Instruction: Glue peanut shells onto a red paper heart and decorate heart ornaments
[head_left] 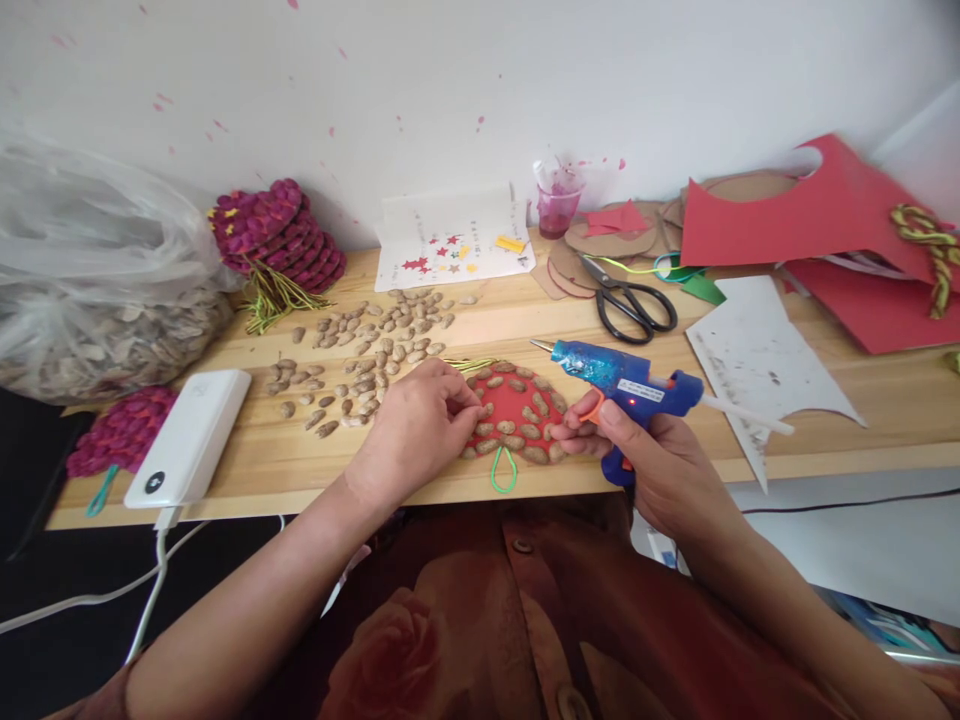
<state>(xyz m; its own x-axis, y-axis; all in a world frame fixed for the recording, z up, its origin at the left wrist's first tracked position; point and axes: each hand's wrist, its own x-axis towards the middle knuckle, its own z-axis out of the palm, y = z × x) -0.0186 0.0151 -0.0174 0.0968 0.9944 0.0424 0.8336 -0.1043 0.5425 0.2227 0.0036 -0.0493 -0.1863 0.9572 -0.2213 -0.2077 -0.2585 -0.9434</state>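
Note:
My left hand [420, 425] is closed in a pinch at the left edge of a red round piece [511, 402], its fingertips at a peanut [487, 411]. Peanuts ring the rim of this piece, and more lie across its face. A green cord loop [505, 470] sticks out at its near side, and yellow-green strands [469, 365] show at the far side. In my right hand [667, 465] is a blue glue gun [615, 380], fingers around its handle and at the orange trigger. Its nozzle points left, above the piece; a white glue stick [750, 413] juts from the back.
Loose peanuts [386, 350] are scattered left of the piece. Behind lie black-handled scissors [630, 305], a paper with stars [450, 240] and a pink-stained cup [557, 208]. A white power bank [191, 430], purple stacked pieces [281, 235], a peanut bag [105, 290] and red card [787, 225] flank the work.

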